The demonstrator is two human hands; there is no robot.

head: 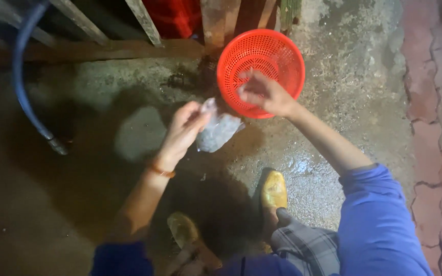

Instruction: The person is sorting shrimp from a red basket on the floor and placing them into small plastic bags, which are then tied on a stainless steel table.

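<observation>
Left hand (184, 132): pinched on a clear plastic bag (217, 130).
Right hand (262, 93): fingers bunched inside a red mesh basket (282, 56); contents cannot be told.
Bag: judged light, limp, slippery; best gripped at its gathered top.

1. Wet concrete floor (333, 76), grey and patchy, shiny with water near the middle and darker off to the left.
2. Reddish paving bricks (438, 153) down the right edge, with dark cracks between them.
3. A blue hose (19, 76) curving down the left side, ending in a metal tip (57, 145) resting on the floor.
4. Wooden slats (144, 23) and a horizontal beam (103, 50) along the top, pretty weathered looking.
5. Something bright red (175, 15) behind the slats, too blurry to tell what.
6. Two yellowish shoes (273, 190) at the bottom, plus checked trousers (308, 248).
</observation>
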